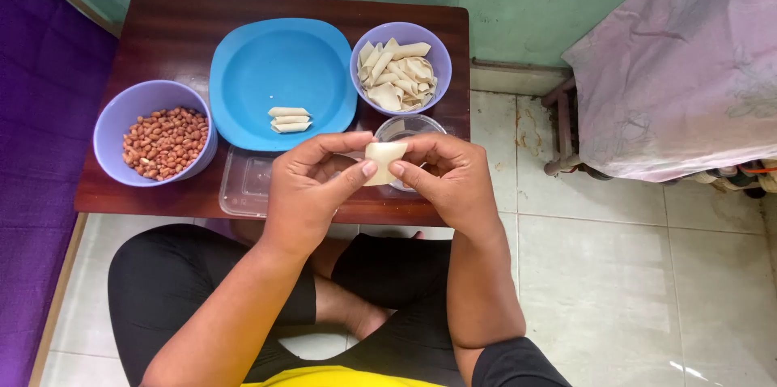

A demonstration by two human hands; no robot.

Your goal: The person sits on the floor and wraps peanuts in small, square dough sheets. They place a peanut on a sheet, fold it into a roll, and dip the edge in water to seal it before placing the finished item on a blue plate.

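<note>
At the centre of the frame I pinch a small pale wrapper point(384, 162) between both thumbs and forefingers, my left hand point(312, 193) and right hand point(445, 180) closed around its edges. I should keep the roll tight and even, like the three finished rolls point(289, 119) on the blue plate point(279, 63) above, beside the peanuts point(164, 142).

Left hand point(312, 184) and right hand point(445, 176) pinch a pale wrapper point(382, 160).

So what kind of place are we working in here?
Most likely a home, with food prepared on the floor: a low wooden table on floor tiles, a cloth-covered piece of furniture alongside, and the person sitting cross-legged.
</note>
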